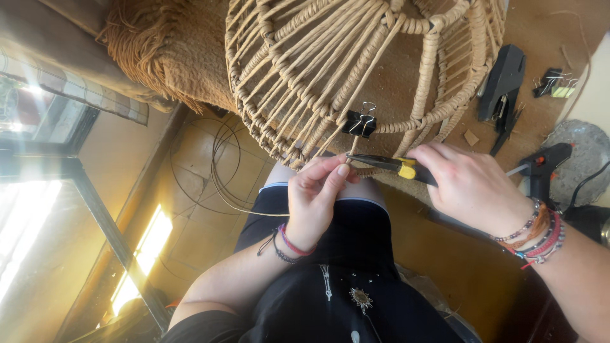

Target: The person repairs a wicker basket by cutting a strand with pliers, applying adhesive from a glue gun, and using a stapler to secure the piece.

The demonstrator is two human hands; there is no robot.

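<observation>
- Lap: a black garment with small pale ornaments lies nearest the viewer, at the lower middle of the view.
- Left hand: fingers curled, thumb and forefinger pinched together on a thin pale strand just under the rim of the wicker frame; cord bracelets circle the wrist.
- Right hand: closed around the yellow-and-black handle of a pair of pliers; bead and cord bracelets sit on the wrist.
- Pliers: held level, the slim nose pointing toward the left fingertips and meeting them at the frame's lower rim. Whether the nose grips the strand cannot be told.
- Wicker frame: a round, domed openwork of wound pale cane, resting on the desk and overhanging its near edge, above the lap.
- Binder clip: black with wire handles, clamped on the frame's lower rim, just above the pliers' nose.
- Black stapler-like tool: lies on the desk toward its right edge, beside the frame.
- Glue gun: black, stands near the desk's right edge, just beyond the right hand.
- Small clips: a loose cluster near the desk's far right corner.
- Wire loops: thin coils on the tiled floor, left of the lap.
</observation>
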